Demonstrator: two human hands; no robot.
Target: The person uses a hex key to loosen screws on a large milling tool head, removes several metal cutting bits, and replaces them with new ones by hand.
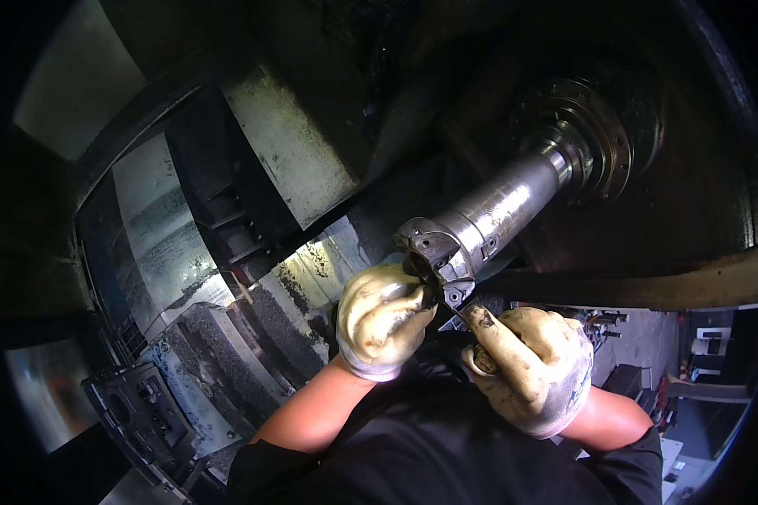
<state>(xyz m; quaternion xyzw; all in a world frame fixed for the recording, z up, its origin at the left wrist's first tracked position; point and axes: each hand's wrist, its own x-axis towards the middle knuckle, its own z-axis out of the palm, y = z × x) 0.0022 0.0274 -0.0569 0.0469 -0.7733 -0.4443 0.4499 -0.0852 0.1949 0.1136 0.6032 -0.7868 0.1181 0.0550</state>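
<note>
Dark machine-tool enclosure [682, 210] around the fingers, with pale, speckled sheet-metal covers [164, 219] off to their left. Just ahead of both gloved hands, an indexable milling cutter [509, 202], seated in a flanged spindle [600, 147] farther ahead and rightward; long axis slanting from there back down to the fingers. Left hand [383, 321] nearer, fingers curled against the insert-bearing end, anything pinched there hidden. Right hand [532, 364] just beside that end, index finger extended, other fingers folded; grip on anything impossible to tell.
</note>
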